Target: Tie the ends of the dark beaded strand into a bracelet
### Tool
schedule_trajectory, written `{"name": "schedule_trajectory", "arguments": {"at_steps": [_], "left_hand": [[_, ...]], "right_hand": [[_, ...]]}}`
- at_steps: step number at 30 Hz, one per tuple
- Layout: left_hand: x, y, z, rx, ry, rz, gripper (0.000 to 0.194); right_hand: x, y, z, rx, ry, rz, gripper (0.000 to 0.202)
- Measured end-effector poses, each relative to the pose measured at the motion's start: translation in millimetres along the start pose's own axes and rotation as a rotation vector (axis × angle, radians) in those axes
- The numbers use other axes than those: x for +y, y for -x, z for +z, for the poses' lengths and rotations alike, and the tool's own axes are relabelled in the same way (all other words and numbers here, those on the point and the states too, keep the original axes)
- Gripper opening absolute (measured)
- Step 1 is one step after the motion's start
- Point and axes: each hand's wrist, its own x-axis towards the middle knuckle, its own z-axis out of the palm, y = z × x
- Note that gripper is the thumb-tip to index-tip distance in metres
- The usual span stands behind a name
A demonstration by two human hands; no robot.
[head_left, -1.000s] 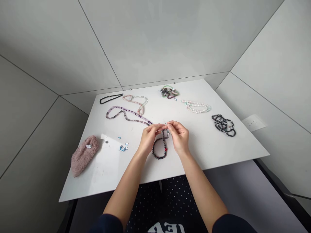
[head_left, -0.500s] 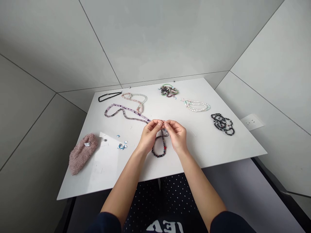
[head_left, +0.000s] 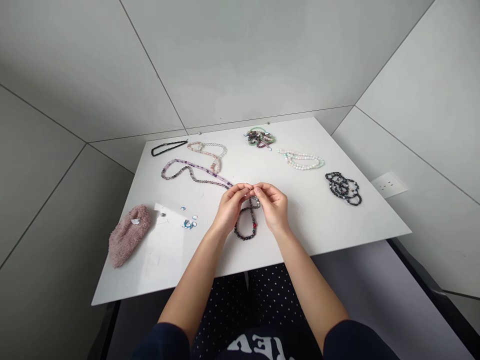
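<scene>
While both hands meet over the middle of the bench (head_left: 315, 220), the dark bead strand (head_left: 245, 237) hangs down from them and lies in a loop between the wrists. Left hand (head_left: 229, 207) and right hand (head_left: 275, 206): thumb and fingers pinched on its upper end, tips practically touching. Bead or bare thread in the pinch? Too small to tell. Red bead (head_left: 254, 225) sits on the loop's right side; paler beads (head_left: 256, 201) show just under the right fingers. Purple strand (head_left: 202, 171) runs from the left part of the bench and passes out of sight by the left fingers.

Handling, judged by look: light, limp, no stiffness, so it drapes and twists wherever it's let go. Beads look round and polished, so probably slick and apt to roll under a loose pinch. Beads likely hard enough; thread is the weak part, so no yanking. Best hold: thumb and forefinger right at the end, close to the last bead, loop resting on the bench so its weight doesn't pull.
</scene>
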Motion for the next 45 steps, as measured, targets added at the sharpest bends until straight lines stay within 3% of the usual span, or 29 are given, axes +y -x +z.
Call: {"name": "schedule_trajectory", "arguments": {"at_steps": [12, 17, 26, 31, 39, 45], "left_hand": [[-0.3, 2.5, -0.5, -0.015, -0.006, 0.048, 0.021], [-0.7, 1.8, -2.8, -0.029, 0.003, 0.163, 0.023], [-4.7, 3.0, -7.9, -0.05, -0.507, 0.432, 0.018], [-4.6, 1.3, -10.4, -0.004, -0.554, 0.416, 0.02], [-2.7, -0.9, -12.4, 0.041, -0.445, 0.332, 0.026], [-0.3, -0.1, -13.4, -0.002, -0.391, 0.314, 0.03]], "right_hand": [[-0.5, -0.6, 0.3, 0.0, -0.08, 0.006, 0.015], [0.1, -2.6, -2.1, 0.016, -0.162, 0.047, 0.013], [-1.5, -2.5, 0.1, 0.038, -0.061, 0.069, 0.016], [3.1, -2.3, -1.6, 0.003, -0.005, 0.068, 0.017], [5.2, -1.1, -3.7, -0.06, 0.063, 0.009, 0.02], [3.4, 0.1, -4.1, -0.094, 0.098, -0.024, 0.019]]}}
